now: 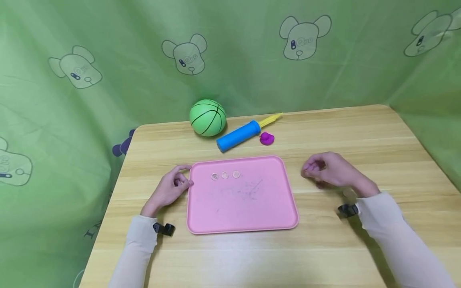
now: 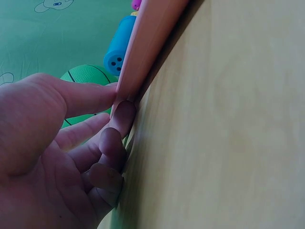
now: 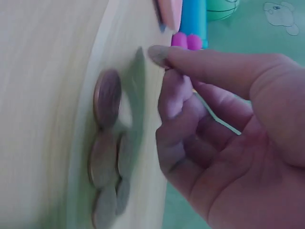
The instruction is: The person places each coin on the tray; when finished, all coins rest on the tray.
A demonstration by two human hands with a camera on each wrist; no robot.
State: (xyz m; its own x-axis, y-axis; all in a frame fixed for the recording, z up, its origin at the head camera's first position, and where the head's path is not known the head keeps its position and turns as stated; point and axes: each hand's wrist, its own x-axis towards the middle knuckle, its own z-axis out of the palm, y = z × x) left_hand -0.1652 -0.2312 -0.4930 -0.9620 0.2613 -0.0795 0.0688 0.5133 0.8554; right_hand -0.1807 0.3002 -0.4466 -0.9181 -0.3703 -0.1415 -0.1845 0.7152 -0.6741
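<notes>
A pink tray (image 1: 243, 208) lies on the table with three coins (image 1: 225, 175) in a row near its far left part. My left hand (image 1: 173, 187) grips the tray's left rim, thumb on top; in the left wrist view the tray edge (image 2: 147, 43) runs between thumb and fingers. Right of the tray, my right hand (image 1: 329, 170) is above the table, pinching a greyish-brown coin (image 3: 158, 54) between thumb and index finger. Several more coins (image 3: 107, 98) lie on the table beneath that hand, mostly hidden by it in the head view.
Behind the tray are a green ball (image 1: 207, 118), a blue pump (image 1: 238, 136) with a yellow end, and a small purple cap-shaped thing (image 1: 267, 139). Green curtain (image 1: 245, 80) with bear heads hangs along the table's back and sides.
</notes>
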